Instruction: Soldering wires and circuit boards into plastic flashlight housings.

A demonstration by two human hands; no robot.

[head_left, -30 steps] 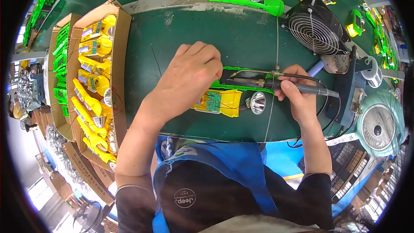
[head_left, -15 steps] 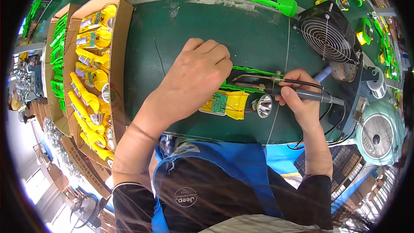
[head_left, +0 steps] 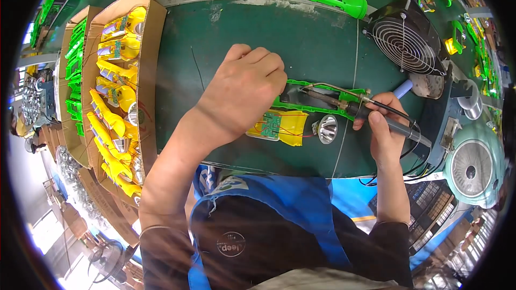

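Right hand (head_left: 388, 131) clasps a soldering iron (head_left: 353, 109); left hand (head_left: 243, 90) hides its fingertips, its hold impossible to tell

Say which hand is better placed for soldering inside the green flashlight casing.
Probably the right hand: it holds the soldering iron, tip over the green flashlight casing; the left hand is by its left end.

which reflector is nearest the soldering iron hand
The reflector just right of the yellow housing, left of the right hand; others, like those in the cardboard box, lie much farther away.
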